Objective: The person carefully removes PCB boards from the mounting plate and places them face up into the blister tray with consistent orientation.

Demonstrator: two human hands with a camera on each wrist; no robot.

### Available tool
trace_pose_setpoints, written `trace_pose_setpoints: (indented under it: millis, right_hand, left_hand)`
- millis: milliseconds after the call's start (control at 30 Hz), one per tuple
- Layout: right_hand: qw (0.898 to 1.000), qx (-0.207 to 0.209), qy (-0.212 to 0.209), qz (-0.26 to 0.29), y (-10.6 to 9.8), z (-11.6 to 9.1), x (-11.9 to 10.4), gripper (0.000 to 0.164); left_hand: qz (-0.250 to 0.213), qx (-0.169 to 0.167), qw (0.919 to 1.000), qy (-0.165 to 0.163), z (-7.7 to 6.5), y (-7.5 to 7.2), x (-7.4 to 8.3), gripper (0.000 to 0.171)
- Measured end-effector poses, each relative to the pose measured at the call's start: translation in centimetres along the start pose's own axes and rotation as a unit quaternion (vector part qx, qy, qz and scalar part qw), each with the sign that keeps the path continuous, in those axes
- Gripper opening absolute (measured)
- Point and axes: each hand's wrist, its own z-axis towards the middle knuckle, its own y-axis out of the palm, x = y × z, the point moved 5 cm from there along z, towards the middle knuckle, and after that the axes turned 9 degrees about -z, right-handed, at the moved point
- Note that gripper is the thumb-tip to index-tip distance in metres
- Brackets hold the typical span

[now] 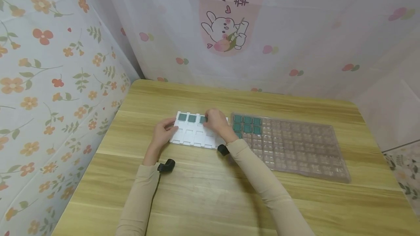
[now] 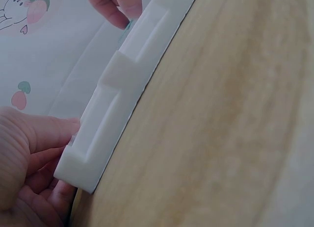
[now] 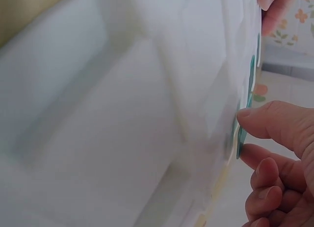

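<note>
A white tray (image 1: 188,137) with rows of square pockets lies on the wooden table. My left hand (image 1: 162,133) grips its left edge, the thumb (image 2: 59,131) on the upper side in the left wrist view. Two green square chips (image 1: 192,118) sit in the first pockets of the far row. At the third pocket, my right hand (image 1: 217,122) pinches another green square chip (image 3: 241,138) between thumb and index finger. The other fingers (image 3: 267,197) of that hand are curled in. The right hand hides part of the tray's right side in the head view.
A clear plastic tray (image 1: 305,148) with many pockets lies right of the white tray, with several green chips (image 1: 247,119) in its far-left pockets. My right forearm crosses its near-left corner. A printed curtain (image 1: 170,28) hangs behind the table (image 1: 193,192), another at the left.
</note>
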Motion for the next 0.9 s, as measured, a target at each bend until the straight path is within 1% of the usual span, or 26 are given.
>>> trace_pose_setpoints:
  millis: [300, 467, 600, 733, 833, 900]
  right_hand:
    - [1.0, -0.006, 0.011, 0.001, -0.5, -0.5, 0.5, 0.028]
    - [1.0, -0.004, 0.006, 0.002, -0.8, -0.9, 0.6, 0.029]
    - [1.0, -0.002, 0.003, 0.007, -1.0, -1.4, 0.8, 0.029]
    - [1.0, 0.003, 0.003, 0.005, -1.2, -1.8, 1.1, 0.029]
    - [1.0, 0.007, 0.003, 0.001, -1.2, -1.9, 1.4, 0.028]
    - [1.0, 0.009, 0.002, 0.002, -1.1, -2.1, 1.6, 0.028]
  left_hand:
    - [0.006, -0.004, 0.9999, 0.007, 0.1, 0.0, 0.0, 0.039]
    - [0.01, -0.005, 0.9998, 0.014, 0.1, 0.1, 0.1, 0.039]
    - [0.011, -0.004, 0.9999, 0.01, 0.1, 0.1, 0.1, 0.039]
    - [0.0, -0.003, 1.0, 0.009, 0.0, 0.1, 0.1, 0.04]
    - [-0.008, -0.006, 0.9999, 0.007, -0.6, 0.2, 1.4, 0.039]
    - [-0.013, -0.008, 0.9998, 0.009, -0.6, 0.1, 1.4, 0.039]
